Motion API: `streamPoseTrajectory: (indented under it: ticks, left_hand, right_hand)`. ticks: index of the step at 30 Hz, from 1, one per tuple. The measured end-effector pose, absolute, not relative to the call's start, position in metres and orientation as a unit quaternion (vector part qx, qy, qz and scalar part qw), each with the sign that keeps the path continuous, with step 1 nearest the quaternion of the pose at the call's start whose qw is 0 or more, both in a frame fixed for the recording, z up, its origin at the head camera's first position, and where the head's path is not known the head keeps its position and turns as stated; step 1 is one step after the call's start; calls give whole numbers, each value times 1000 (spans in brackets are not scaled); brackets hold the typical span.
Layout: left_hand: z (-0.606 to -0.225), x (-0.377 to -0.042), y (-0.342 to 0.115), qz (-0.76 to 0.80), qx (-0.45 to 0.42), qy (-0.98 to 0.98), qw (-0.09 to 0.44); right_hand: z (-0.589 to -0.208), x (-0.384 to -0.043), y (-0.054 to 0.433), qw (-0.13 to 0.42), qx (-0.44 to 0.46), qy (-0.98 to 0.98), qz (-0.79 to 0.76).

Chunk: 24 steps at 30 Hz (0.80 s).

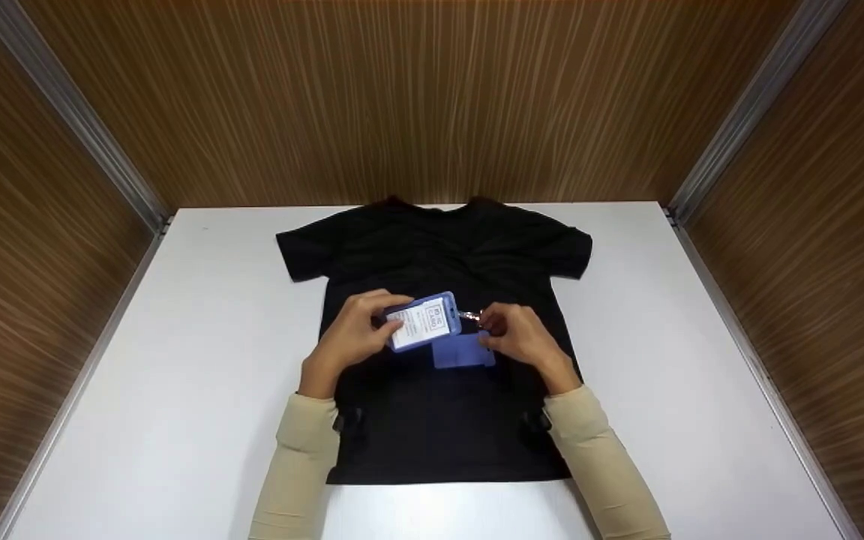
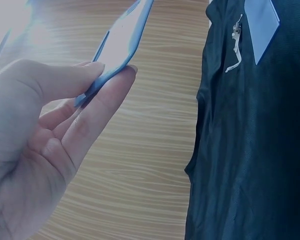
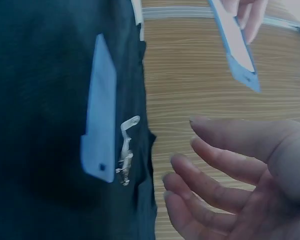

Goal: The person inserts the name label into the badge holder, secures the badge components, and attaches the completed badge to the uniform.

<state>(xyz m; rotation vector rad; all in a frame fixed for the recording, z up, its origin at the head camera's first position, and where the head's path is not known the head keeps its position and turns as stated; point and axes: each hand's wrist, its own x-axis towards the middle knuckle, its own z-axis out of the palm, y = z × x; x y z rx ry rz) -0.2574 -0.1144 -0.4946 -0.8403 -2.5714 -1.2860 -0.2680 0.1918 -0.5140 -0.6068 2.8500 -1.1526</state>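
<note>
My left hand (image 1: pixel 357 328) pinches a blue badge holder (image 1: pixel 423 322) between thumb and fingers, raised above a black T-shirt (image 1: pixel 447 435). A white printed card shows in the holder's face. On the shirt lie a flat blue plastic piece (image 1: pixel 462 351) and a badge clip (image 1: pixel 469 316) with metal parts and a pale strap (image 3: pixel 131 122). My right hand (image 1: pixel 522 332) hovers over these two. In the right wrist view its fingers are loosely bent, with a gap to the thumb and nothing held. The slotted end of the holder (image 3: pixel 242 72) points toward that hand.
The T-shirt is spread on a white table (image 1: pixel 199 360), neckline at the far edge and sleeves out to both sides. Wood-grain panels (image 1: pixel 432 97) enclose the table at the back, left and right, with metal strips (image 1: pixel 79 120) at the corners.
</note>
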Motion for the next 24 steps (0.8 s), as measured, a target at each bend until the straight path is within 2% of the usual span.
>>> streamPoseTrajectory:
  ticks: [10, 24]
  left_hand:
    - [-493, -257, -114, -430, -279, -855, 78]
    - [-494, -257, -113, -427, -288, -853, 84]
  right_hand:
    - [-526, -272, 190, 43, -203, 926, -315]
    - [-539, -270, 188, 29, -198, 939, -279]
